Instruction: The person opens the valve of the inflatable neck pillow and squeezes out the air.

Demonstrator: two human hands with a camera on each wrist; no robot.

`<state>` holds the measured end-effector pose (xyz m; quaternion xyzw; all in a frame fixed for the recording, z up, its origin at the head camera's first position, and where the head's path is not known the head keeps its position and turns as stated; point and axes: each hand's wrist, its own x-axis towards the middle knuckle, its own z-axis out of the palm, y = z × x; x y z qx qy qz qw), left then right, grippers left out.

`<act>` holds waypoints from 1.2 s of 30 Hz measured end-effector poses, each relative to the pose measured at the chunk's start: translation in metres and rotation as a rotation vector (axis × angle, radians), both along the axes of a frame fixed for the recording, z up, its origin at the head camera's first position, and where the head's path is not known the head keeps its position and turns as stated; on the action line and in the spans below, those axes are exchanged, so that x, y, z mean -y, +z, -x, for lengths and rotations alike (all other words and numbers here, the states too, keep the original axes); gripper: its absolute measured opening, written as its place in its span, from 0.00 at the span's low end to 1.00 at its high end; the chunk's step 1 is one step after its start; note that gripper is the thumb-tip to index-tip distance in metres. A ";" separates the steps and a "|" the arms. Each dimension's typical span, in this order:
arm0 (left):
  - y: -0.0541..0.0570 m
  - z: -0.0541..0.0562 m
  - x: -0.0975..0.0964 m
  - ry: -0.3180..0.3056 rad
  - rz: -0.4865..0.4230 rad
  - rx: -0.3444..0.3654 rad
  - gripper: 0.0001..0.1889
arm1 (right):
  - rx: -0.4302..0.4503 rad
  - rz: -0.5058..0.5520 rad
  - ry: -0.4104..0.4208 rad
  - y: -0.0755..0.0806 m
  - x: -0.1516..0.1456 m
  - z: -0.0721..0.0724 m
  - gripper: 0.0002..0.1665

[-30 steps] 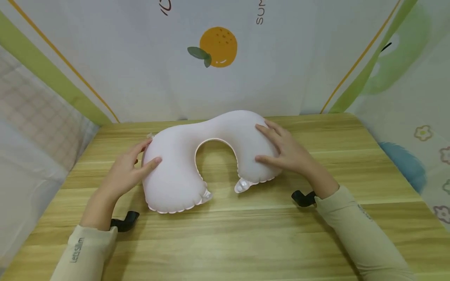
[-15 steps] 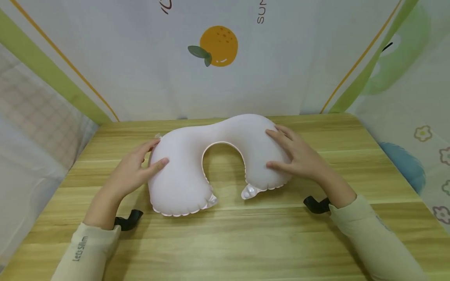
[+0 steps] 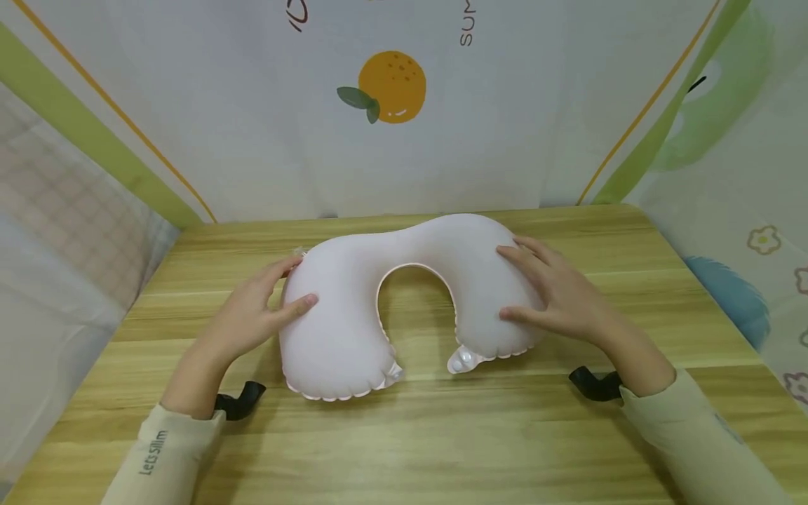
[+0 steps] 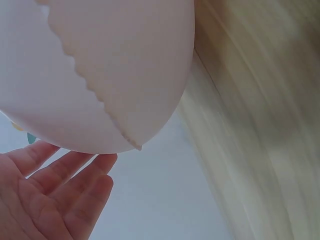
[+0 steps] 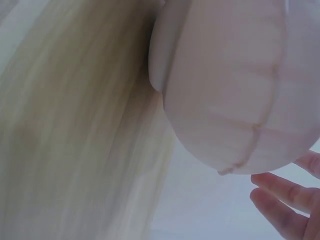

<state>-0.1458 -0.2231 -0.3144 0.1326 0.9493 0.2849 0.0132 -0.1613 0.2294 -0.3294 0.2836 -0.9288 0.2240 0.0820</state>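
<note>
A pale pink inflatable U-shaped neck pillow (image 3: 341,301) is at the middle of the wooden table (image 3: 404,449), its opening towards me. Clear snap tabs (image 3: 463,359) show at the two ends of the U. At its left side my left hand (image 3: 252,315) rests with the thumb on top and straight fingers along the outer edge; the left wrist view shows fingertips (image 4: 107,162) right at the underside of the bulge. My right hand (image 3: 562,294) spreads over the right lobe, thumb and index finger lying on its upper surface. Some right fingers (image 5: 282,187) show beside the seamed end.
Two black bent pieces (image 3: 243,401) sit at the wrists, by the sleeve cuffs. Behind the table hangs a white curtain (image 3: 480,140) printed with an orange. Another printed sheet (image 3: 745,210) borders the right side, and pale fabric (image 3: 76,210) the left.
The neck pillow has moved right and a little nearer to me. Both hands have travelled with it, keeping their places on its sides.
</note>
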 end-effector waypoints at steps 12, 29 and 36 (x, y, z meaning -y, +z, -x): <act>0.000 -0.001 -0.007 -0.015 0.015 -0.032 0.41 | -0.001 0.056 -0.011 -0.001 -0.012 -0.015 0.53; -0.002 -0.002 -0.018 -0.052 0.001 -0.020 0.40 | 0.039 0.035 -0.056 0.006 -0.025 -0.038 0.54; -0.004 -0.005 -0.019 -0.055 0.006 -0.029 0.41 | 0.040 0.006 -0.049 0.011 -0.025 -0.043 0.54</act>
